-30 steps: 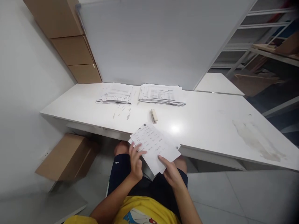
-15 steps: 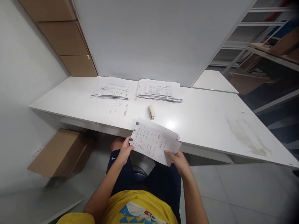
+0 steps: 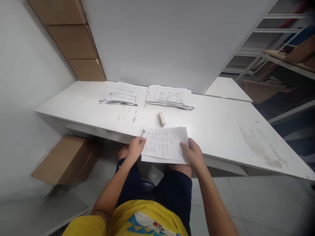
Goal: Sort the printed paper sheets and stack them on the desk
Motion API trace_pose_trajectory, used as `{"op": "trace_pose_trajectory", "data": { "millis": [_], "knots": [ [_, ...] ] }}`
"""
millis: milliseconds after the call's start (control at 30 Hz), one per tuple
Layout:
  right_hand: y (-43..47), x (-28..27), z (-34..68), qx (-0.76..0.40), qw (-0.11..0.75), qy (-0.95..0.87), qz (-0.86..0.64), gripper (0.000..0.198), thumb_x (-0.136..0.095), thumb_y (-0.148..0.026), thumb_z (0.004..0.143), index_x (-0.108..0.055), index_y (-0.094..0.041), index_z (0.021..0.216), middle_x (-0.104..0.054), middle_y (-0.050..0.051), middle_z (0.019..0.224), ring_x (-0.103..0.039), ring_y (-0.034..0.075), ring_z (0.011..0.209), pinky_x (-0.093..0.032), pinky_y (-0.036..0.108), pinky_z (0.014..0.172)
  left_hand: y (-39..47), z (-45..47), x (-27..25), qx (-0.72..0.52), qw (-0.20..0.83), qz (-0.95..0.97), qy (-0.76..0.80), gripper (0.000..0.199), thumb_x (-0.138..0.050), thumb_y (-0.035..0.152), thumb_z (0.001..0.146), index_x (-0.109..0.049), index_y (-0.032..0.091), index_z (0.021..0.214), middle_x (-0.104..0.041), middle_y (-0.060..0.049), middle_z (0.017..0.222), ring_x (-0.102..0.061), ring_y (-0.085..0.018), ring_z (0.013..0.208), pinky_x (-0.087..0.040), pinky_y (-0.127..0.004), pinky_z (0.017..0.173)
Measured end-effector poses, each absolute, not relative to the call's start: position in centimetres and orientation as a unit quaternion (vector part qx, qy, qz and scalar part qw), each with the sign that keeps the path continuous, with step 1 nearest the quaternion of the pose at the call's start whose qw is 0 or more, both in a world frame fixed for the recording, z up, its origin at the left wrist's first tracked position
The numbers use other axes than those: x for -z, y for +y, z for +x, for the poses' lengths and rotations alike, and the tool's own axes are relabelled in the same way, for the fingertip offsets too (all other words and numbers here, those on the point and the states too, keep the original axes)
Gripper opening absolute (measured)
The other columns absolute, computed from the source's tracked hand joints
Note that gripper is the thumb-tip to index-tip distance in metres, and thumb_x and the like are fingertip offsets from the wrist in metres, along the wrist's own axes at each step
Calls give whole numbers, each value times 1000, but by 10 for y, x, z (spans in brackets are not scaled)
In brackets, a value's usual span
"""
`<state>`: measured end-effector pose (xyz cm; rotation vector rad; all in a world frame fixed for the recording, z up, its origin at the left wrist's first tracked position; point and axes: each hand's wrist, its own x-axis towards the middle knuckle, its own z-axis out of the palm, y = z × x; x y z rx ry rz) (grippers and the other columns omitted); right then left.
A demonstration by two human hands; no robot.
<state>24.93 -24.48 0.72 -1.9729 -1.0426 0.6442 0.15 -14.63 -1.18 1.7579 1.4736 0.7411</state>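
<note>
Between my hands are sheets of paper (image 3: 164,146) with rows of writing, held over my lap at the table's front edge. My left hand (image 3: 136,149) is closed on their left side, thumb on top. On the right side my right hand (image 3: 194,153) grips them, its thumb lying on the top sheet and its fingers hidden underneath. A lower sheet shows along the near edge. Just beyond the papers a cream stapler (image 3: 161,119) lies on the white table (image 3: 216,127).
Two paper stacks, a left one (image 3: 120,93) and a right one (image 3: 169,96), lie against the grey panel (image 3: 157,42). Cardboard boxes (image 3: 73,42) are piled at the back left; another box (image 3: 64,160) sits below the table. Shelving (image 3: 275,59) stands at the right.
The papers have turned from a slant to nearly level with the table edge, and their sheets lie more evenly together. Both hands have moved slightly up and to the right.
</note>
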Motion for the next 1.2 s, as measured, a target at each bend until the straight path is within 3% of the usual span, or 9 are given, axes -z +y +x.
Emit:
{"op": "trace_pose_trajectory", "data": {
  "millis": [133,267,367,533,633,700,833,1033,1200],
  "knots": [
    [-215,7,264,-208,330,-473,-790,22,-45,-42,78,-55,-23,82,-60,3,75,-54,22,73,-41,31,65,-132,6,9,-261,325,716,560,42,-48,42,88,-38,20,53,-37,4,51,-37,-13,52,-24,-26,54],
    [-190,20,273,-177,301,-485,-802,20,-44,-38,80,-55,-23,87,-61,5,80,-56,24,77,-42,32,69,-133,11,14,-290,321,708,558,34,-50,40,88,-50,20,61,-50,2,57,-46,-14,57,-31,-26,57],
    [-180,24,278,-165,282,-483,-812,25,-43,-38,82,-58,-22,94,-63,7,83,-57,25,80,-44,34,71,-149,11,27,-387,314,665,556,22,-49,36,90,-61,18,94,-65,-4,82,-59,-17,72,-43,-27,67],
    [-175,26,278,-67,261,-497,-825,48,-50,-33,81,-56,-13,124,-63,17,109,-55,34,103,-45,44,85,-191,-7,88,-468,262,656,531,45,-46,28,92,-42,17,135,-62,-15,117,-62,-22,104,-51,-35,83],
    [-172,19,265,25,284,-516,-808,61,-49,-25,83,-41,-11,142,-53,22,131,-49,36,118,-43,49,92,-208,-18,134,-379,289,708,521,47,-46,22,89,-42,18,136,-63,-14,115,-64,-22,100,-53,-37,84],
    [-166,9,250,60,278,-594,-752,56,-43,-13,83,-46,-15,139,-51,18,137,-45,32,125,-40,47,98,-210,-18,156,-314,328,726,516,54,-45,18,86,-38,18,139,-64,-12,113,-66,-20,90,-54,-36,79],
    [-147,-13,223,54,218,-686,-692,52,-39,3,75,-65,-18,115,-64,11,123,-49,25,121,-36,41,97,-198,-5,171,-274,361,731,511,57,-47,14,83,-40,17,139,-65,-11,115,-67,-19,88,-54,-37,84],
    [-129,-21,213,19,174,-660,-731,39,-40,2,77,-72,-15,93,-70,12,99,-57,25,97,-37,38,85,-202,17,151,-362,449,651,493,43,-51,18,84,-50,20,128,-69,-6,102,-67,-17,90,-53,-35,83],
    [-149,-25,217,28,213,-669,-712,44,-38,-2,81,-71,-19,105,-69,12,110,-50,32,118,-34,46,95,-210,32,124,-382,509,646,421,21,-50,28,89,-58,18,106,-68,-8,103,-67,-17,88,-51,-33,84]
  ]
}}
